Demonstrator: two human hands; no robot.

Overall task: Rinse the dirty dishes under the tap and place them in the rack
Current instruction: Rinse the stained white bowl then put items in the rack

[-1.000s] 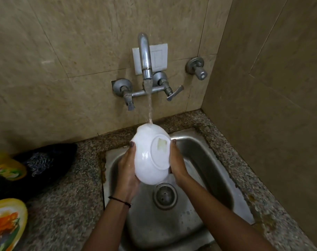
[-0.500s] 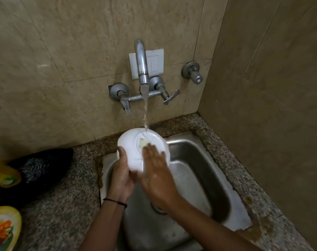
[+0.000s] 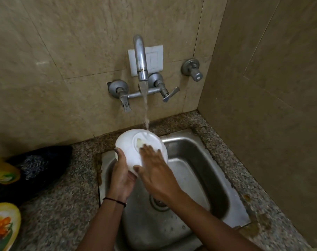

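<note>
A white bowl (image 3: 128, 149), underside up, is gripped by the left hand (image 3: 121, 175) beneath the running tap (image 3: 141, 60). Its base is pressed by the right hand (image 3: 156, 171), fingers straight and seemingly slightly apart, though blurred.

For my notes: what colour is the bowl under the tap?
The bowl is white; head view shows it.

Water (image 3: 145, 109) runs down from the tap (image 3: 140, 57) onto a white bowl (image 3: 127, 147). The bowl is over the metal sink (image 3: 199, 160), with its bottom turned up. The left hand (image 3: 120, 176) grips its edge. The right hand (image 3: 156, 171) lies flat on it, fingers straight. A yellow plate (image 3: 4, 225) sits on the speckled counter (image 3: 60, 214), well off to the left.
</note>
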